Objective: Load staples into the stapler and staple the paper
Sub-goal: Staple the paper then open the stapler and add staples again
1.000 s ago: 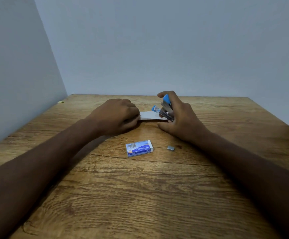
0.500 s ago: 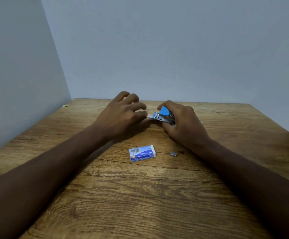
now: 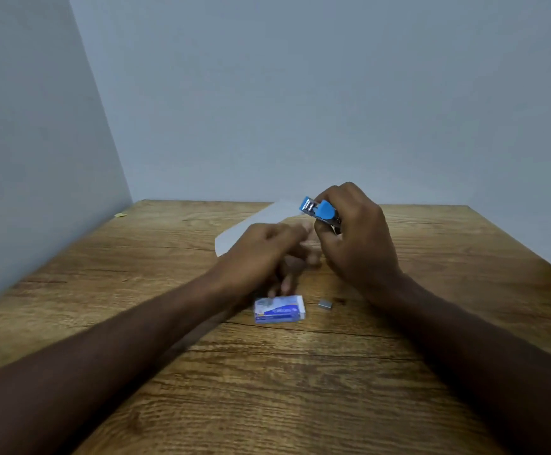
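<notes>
Pale blue-grey walls meet in a corner behind a wood-grain desk (image 3: 300, 405). R hand (image 3: 359, 238) is clenched round the stapler (image 3: 320, 210) — blue w/ metal nose, held up off the desk, nose pointing left. L hand (image 3: 264, 254) is blurred, fingers loosely curled, gripping nothing I can make out. White paper (image 3: 251, 228) lies flat at the far side, partly under the L hand. Staple box (image 3: 280, 309) sits near centre, just below the L fingers; a small staple strip (image 3: 325, 303) — just right of it.
</notes>
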